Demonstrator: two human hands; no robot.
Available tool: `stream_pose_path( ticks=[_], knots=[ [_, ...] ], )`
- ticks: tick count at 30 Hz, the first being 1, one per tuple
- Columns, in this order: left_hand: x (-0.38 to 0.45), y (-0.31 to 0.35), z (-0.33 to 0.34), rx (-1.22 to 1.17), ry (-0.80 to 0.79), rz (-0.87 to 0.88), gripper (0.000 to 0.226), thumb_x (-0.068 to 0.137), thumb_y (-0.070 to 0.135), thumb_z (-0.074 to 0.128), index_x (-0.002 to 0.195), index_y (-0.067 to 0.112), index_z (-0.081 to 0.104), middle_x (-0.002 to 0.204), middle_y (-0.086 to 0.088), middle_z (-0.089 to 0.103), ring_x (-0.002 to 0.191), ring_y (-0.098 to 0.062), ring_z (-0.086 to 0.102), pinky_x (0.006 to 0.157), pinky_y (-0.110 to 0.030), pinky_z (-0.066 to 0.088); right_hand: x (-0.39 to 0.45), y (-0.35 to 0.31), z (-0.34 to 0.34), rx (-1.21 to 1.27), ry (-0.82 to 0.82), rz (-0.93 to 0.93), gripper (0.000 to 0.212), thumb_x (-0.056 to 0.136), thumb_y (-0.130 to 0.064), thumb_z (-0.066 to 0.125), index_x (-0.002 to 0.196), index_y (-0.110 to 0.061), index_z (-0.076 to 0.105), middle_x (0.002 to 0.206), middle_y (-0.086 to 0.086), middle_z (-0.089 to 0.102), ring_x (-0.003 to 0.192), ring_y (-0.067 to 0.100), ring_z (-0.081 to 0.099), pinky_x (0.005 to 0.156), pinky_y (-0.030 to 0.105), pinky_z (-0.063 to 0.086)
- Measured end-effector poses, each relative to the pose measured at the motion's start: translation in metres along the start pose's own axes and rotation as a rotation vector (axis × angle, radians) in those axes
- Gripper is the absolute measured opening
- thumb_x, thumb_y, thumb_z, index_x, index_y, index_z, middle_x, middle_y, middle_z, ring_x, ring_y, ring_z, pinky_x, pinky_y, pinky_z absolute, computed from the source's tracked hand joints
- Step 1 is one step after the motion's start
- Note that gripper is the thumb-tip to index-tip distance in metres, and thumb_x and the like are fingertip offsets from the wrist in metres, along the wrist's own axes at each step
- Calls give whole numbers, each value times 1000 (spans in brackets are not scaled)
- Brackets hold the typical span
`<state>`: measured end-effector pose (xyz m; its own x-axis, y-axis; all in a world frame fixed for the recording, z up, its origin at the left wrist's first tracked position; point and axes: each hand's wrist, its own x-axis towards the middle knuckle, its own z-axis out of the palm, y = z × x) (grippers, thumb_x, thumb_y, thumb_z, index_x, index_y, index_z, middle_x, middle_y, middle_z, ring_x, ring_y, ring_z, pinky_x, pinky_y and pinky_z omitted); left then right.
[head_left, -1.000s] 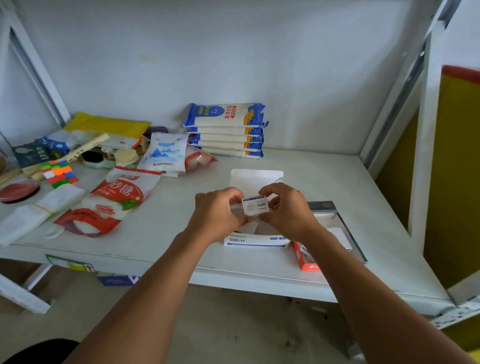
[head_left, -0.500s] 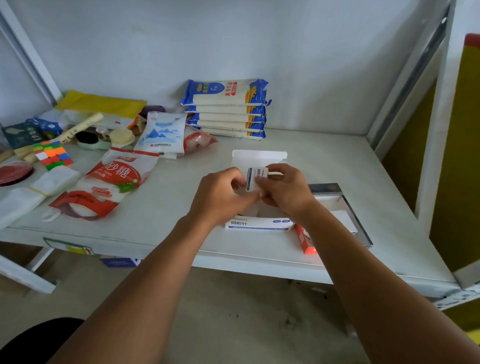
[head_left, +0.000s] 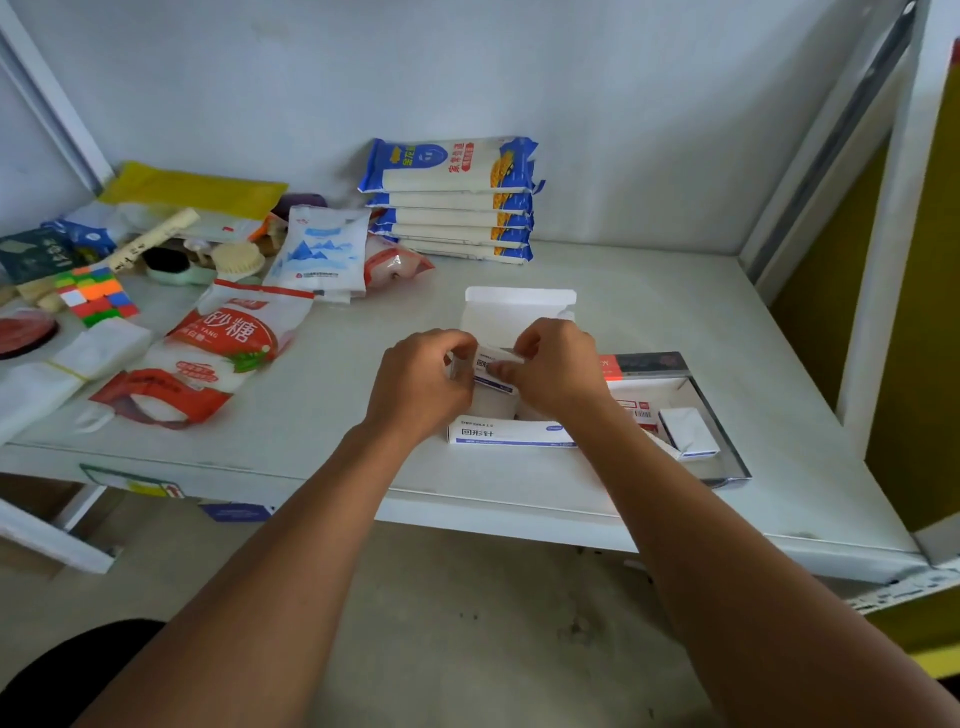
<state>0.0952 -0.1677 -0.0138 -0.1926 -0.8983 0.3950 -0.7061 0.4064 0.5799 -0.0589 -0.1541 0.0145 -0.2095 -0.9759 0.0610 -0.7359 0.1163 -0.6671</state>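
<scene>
A small white paper-clip box with blue print is held between both hands above a larger open white carton whose lid flap stands up behind. My left hand grips the small box from the left. My right hand pinches its right end with thumb and fingers. Most of the small box is hidden by my fingers. The carton's inside is largely covered by my hands.
To the right lies a shallow red-and-grey tray box with another small white box in it. A red-and-white sugar bag, a blue-and-white pouch, stacked noodle packs and a colour cube lie left and behind.
The small box has turned from upright to lying tilted and has come down closer to the open carton. Both hands stayed on it.
</scene>
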Motion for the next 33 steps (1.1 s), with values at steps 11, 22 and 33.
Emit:
stream_pose_path(
  ticks=[11, 22, 33],
  knots=[
    [-3, -4, 2, 6, -75, -13, 20, 78, 10, 70, 96, 12, 77, 109, 1, 67, 83, -14, 59, 76, -21, 48, 0, 1, 12, -106, 43, 63, 30, 75, -26, 79, 96, -8, 66, 86, 6, 61, 75, 24, 56, 65, 26, 45],
    [-6, -5, 1, 72, -92, 27, 17, 84, 13, 64, 97, 15, 75, 115, 2, 65, 84, -13, 58, 78, -23, 49, 6, 3, 4, -237, -340, -24, 37, 82, -47, 65, 83, -11, 58, 70, 2, 53, 72, 24, 54, 60, 26, 38],
    [-10, 1, 4, 131, -83, 40, 18, 91, 13, 52, 96, 13, 70, 112, 0, 61, 95, -22, 64, 73, -27, 55, 4, 3, -7, -111, -556, 33, 48, 65, -29, 84, 102, -6, 65, 91, 6, 69, 79, 23, 68, 74, 32, 57]
  ],
)
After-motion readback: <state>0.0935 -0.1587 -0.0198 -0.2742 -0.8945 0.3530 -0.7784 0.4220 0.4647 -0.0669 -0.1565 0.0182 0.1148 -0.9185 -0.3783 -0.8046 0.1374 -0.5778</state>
